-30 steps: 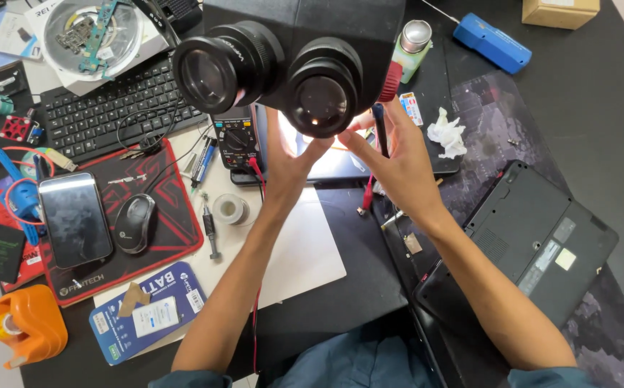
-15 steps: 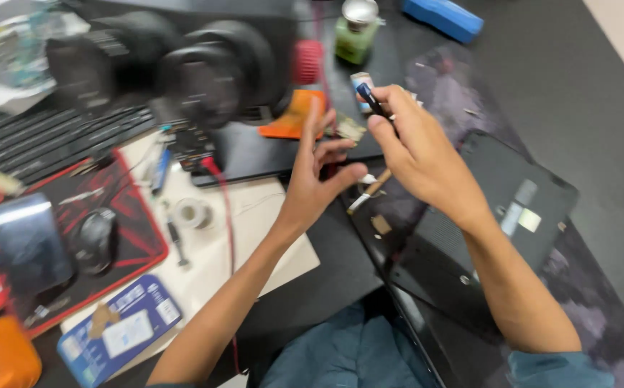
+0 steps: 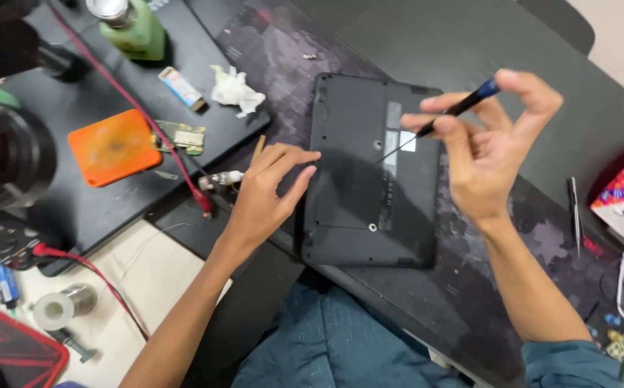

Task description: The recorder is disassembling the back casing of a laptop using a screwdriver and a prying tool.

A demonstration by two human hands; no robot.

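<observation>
Head view, one moment recorded. Item: a black laptop (image 3: 369, 172) lay underside up on a dark desk mat (image 3: 470, 287), directly in front of the person, between the two hands. Left hand (image 3: 265, 194): palm down, fingers loosely spread, fingertips touching the laptop's left edge; it held nothing. Right hand (image 3: 488, 154): raised above the laptop's right side, thumb and fingers pinching a slim screwdriver (image 3: 448, 118) with a black and blue handle; its thin shaft slanted down and left toward the laptop's base, and whether the tip touched could not be told. Left of the laptop, on a black mat: an orange pad (image 3: 111, 147), a small green circuit board (image 3: 182, 135), a crumpled white tissue (image 3: 234, 90), a green bottle (image 3: 133, 27), and a red probe lead (image 3: 146, 122) crossing them. Lower left: a spool of solder wire (image 3: 60, 307). Right of the laptop, well apart: black tweezers (image 3: 575, 205) on the desk mat.
</observation>
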